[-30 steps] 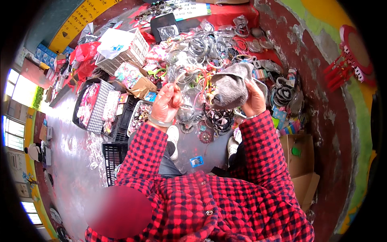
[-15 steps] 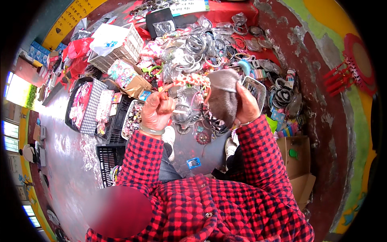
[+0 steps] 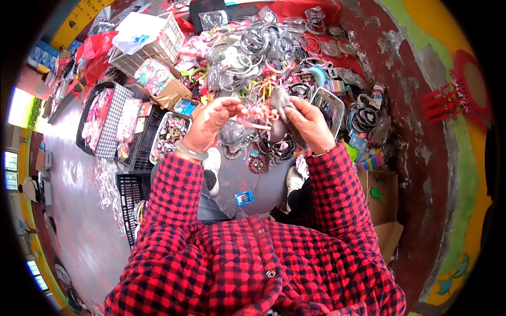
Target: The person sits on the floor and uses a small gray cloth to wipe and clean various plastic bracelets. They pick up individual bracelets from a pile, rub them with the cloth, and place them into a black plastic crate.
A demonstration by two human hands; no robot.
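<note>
The grey cloth (image 3: 279, 99) is bunched up at the fingertips of the right hand (image 3: 312, 126), which pinches it between thumb and fingers. The pink band (image 3: 257, 111), with little round bits on it, sits between the two hands and meets the cloth; I can't see if they are joined. The left hand (image 3: 212, 124) has its fingers partly bent right by the band's near end, but I can't be sure if it grips it. I think the best way is to keep the pinch soft so the cloth doesn't get pulled out of shape, and to take the band by a bare end so the round bits don't get squashed. Half a second ago the cloth hung wide and smooth from the right hand; now it is all scrunched up. The left hand was more curled then, and its fingers are looser now. A white basket (image 3: 341, 113) is just to the right of the right hand, lots of hoops (image 3: 255, 42) lie past both hands, and a blue packet (image 3: 244, 198) is on the floor (image 3: 226, 181) nearer the body.
</note>
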